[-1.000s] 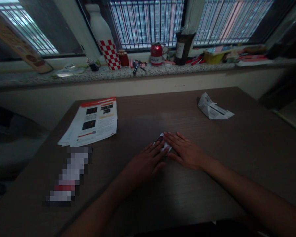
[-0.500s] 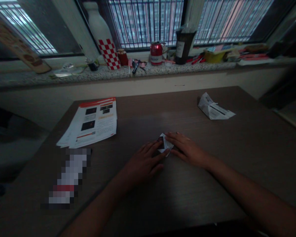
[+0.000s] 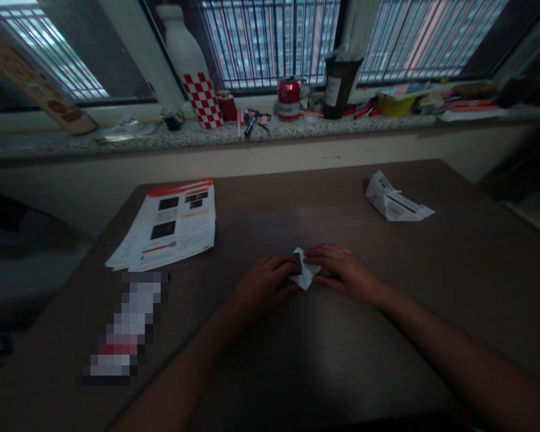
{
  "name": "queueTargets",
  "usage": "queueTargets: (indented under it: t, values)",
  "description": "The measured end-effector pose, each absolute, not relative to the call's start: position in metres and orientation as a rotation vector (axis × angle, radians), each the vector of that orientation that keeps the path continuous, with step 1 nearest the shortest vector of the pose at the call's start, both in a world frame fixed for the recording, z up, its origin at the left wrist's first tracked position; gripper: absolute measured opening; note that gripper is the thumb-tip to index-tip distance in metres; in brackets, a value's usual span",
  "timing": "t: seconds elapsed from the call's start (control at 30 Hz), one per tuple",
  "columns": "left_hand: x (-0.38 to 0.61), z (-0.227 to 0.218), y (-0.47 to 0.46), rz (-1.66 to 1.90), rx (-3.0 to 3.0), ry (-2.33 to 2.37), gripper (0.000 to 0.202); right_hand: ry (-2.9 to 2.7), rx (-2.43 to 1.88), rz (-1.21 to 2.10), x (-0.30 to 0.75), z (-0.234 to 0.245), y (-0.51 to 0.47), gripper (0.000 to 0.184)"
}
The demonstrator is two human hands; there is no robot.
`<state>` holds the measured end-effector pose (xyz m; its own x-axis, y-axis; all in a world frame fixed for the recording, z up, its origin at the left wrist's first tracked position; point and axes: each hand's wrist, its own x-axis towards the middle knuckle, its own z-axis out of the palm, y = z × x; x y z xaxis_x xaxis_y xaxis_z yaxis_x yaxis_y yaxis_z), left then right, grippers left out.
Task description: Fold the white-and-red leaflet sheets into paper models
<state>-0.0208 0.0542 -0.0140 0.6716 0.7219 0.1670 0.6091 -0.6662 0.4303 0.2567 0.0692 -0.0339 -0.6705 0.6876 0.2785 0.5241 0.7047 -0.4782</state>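
Observation:
A small folded piece of printed paper point(image 3: 305, 273) stands up a little from the dark wooden table point(image 3: 324, 360), in the middle. My left hand point(image 3: 263, 282) has its fingers curled and pinches the paper's left side. From the right, my right hand point(image 3: 344, 270) grips the other side with bent fingers. Both forearms reach in from the bottom edge.
A stack of printed leaflets point(image 3: 171, 225) lies at the table's left. Another folded paper point(image 3: 395, 201) rests at the far right. A blurred-out object point(image 3: 126, 327) lies front left. The windowsill point(image 3: 252, 129) holds a checked bottle point(image 3: 193, 66), a red can point(image 3: 288, 99), a dark cup point(image 3: 337, 84) and clutter.
My hands lay flat on the paper a second ago. Their fingers have since curled, and the paper has been pinched up off the table between them.

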Motion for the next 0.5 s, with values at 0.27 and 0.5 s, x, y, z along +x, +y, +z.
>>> queueTargets:
  t: [0.27, 0.5]
  values:
    - [-0.021, -0.021, 0.055, 0.623, 2.582, 1.061, 0.023, -2.409, -0.914, 0.529, 0.256, -0.027, 0.066, 0.047]
    - [-0.018, -0.013, 0.05, 0.826, 2.618, 1.057, 0.017, -2.34, -0.876, 0.468, 0.252, -0.021, 0.058, 0.032]
